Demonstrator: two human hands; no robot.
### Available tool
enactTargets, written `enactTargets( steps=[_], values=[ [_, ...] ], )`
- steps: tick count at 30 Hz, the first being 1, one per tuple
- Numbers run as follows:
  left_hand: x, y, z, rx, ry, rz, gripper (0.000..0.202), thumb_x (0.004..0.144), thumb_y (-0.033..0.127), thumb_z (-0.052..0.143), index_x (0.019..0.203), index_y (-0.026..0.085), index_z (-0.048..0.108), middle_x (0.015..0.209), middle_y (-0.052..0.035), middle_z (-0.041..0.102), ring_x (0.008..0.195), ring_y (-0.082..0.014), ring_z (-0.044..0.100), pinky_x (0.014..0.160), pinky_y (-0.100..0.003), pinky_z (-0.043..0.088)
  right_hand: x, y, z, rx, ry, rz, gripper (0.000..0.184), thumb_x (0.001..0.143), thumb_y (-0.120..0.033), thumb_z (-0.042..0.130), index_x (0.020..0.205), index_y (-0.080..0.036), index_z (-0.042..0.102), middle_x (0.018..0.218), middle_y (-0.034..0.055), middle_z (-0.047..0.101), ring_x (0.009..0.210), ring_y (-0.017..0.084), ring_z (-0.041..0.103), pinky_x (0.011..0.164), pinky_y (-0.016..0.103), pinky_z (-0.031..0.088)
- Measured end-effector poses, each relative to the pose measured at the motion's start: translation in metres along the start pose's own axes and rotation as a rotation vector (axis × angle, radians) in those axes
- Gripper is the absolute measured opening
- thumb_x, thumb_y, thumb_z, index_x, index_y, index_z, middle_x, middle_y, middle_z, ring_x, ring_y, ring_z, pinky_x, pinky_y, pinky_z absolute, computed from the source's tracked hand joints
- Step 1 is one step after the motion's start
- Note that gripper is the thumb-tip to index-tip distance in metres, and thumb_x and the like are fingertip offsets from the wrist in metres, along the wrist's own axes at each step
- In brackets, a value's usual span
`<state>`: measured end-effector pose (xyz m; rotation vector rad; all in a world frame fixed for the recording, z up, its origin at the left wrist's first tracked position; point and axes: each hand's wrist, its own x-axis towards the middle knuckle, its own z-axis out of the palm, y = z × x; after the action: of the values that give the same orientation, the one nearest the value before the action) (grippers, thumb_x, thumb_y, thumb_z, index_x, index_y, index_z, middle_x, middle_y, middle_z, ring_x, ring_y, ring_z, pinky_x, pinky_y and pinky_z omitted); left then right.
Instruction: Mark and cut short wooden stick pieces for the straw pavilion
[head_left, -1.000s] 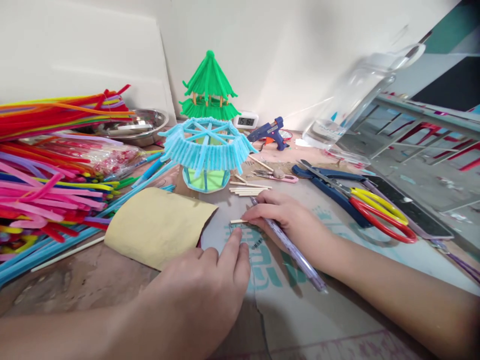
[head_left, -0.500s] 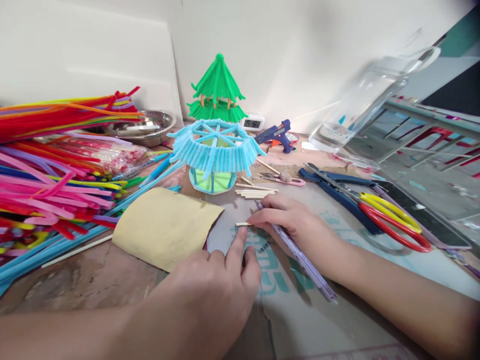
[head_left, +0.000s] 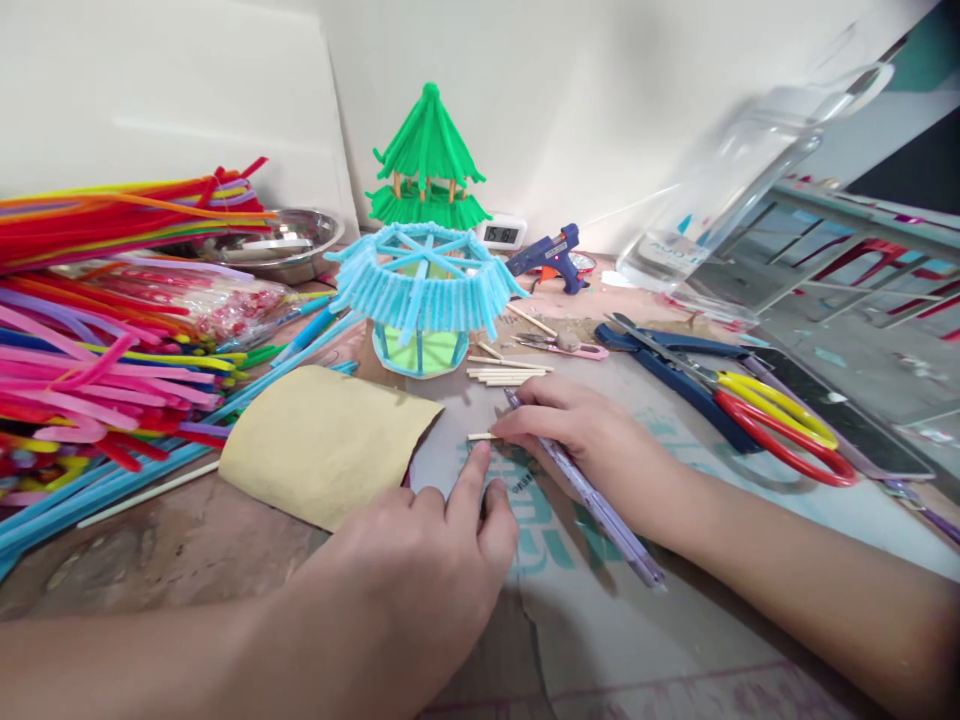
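My right hand point(head_left: 577, 425) is closed, with a slim translucent purple pen point(head_left: 607, 525) tucked in it. The fingertips of that hand pinch a short wooden stick point(head_left: 480, 436) lying low over the grey board. My left hand point(head_left: 442, 540) has its index finger stretched out towards the stick, the tip just below it; whether it touches cannot be made out. Its other fingers are bent, and nothing shows in them. Several short cut sticks point(head_left: 510, 374) lie beyond my right hand. A curled tan sheet point(head_left: 330, 440) lies beside my left hand.
A blue pipe-cleaner pavilion piece point(head_left: 424, 295) stands before a green tiered roof point(head_left: 429, 150). Left are heaped pipe cleaners point(head_left: 97, 370) and a metal bowl point(head_left: 292, 245). Right lie a glue gun point(head_left: 555, 258), blue-handled pliers point(head_left: 690, 390), scissors point(head_left: 780, 420), a phone point(head_left: 847, 410) and a clear jug point(head_left: 727, 190).
The whole view has shifted slightly, so things appear a little higher and further left. Both hands keep nearly the same pose around the short stick.
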<state>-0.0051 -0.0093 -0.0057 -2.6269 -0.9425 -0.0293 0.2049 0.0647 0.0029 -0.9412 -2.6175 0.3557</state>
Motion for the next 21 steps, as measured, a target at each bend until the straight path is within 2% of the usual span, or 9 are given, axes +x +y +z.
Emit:
enactTargets(
  steps=[3, 8, 17, 21],
  values=[
    [0.0004, -0.0014, -0.0007, -0.003, -0.003, -0.015, 0.041, 0.084, 0.015, 0.048, 0.123, 0.014, 0.059, 0.136, -0.0231, 0.057, 0.058, -0.0197, 0.068, 0.044, -0.029, 0.046, 0.0001, 0.0002, 0.0008, -0.003, -0.001, -0.001, 0.018, 0.097, -0.016, 0.052, 0.099, -0.019, 0.069, 0.088, 0.005, 0.055, 0.082, 0.02, 0.052, 0.071, 0.031, 0.04],
    [0.0017, -0.0053, -0.0017, -0.058, -0.048, -0.065, 0.028, 0.082, 0.017, 0.053, 0.109, 0.019, 0.06, 0.141, -0.0225, 0.051, 0.046, -0.0153, 0.063, 0.037, -0.026, 0.036, -0.0005, 0.0009, 0.0009, 0.015, 0.004, 0.002, 0.017, 0.096, -0.016, 0.053, 0.099, -0.02, 0.07, 0.089, 0.0049, 0.056, 0.083, 0.02, 0.053, 0.072, 0.031, 0.041],
    [0.0012, -0.0073, 0.0008, -0.082, -0.077, -0.049, 0.037, 0.078, 0.011, 0.048, 0.111, 0.021, 0.06, 0.141, -0.0224, 0.053, 0.042, -0.0172, 0.061, 0.034, -0.028, 0.029, -0.0023, -0.0001, -0.0039, 0.019, -0.003, 0.022, 0.019, 0.096, -0.014, 0.053, 0.102, -0.019, 0.071, 0.09, 0.0052, 0.057, 0.085, 0.021, 0.054, 0.073, 0.031, 0.041],
    [0.0021, -0.008, 0.0005, -0.08, -0.075, -0.036, 0.038, 0.075, 0.011, 0.051, 0.11, 0.02, 0.061, 0.14, -0.0242, 0.053, 0.036, -0.0143, 0.056, 0.033, -0.027, 0.024, -0.0018, -0.0004, -0.0038, 0.012, 0.005, 0.026, 0.018, 0.096, -0.015, 0.054, 0.1, -0.02, 0.072, 0.088, 0.0047, 0.058, 0.085, 0.02, 0.055, 0.072, 0.031, 0.042]
  ],
)
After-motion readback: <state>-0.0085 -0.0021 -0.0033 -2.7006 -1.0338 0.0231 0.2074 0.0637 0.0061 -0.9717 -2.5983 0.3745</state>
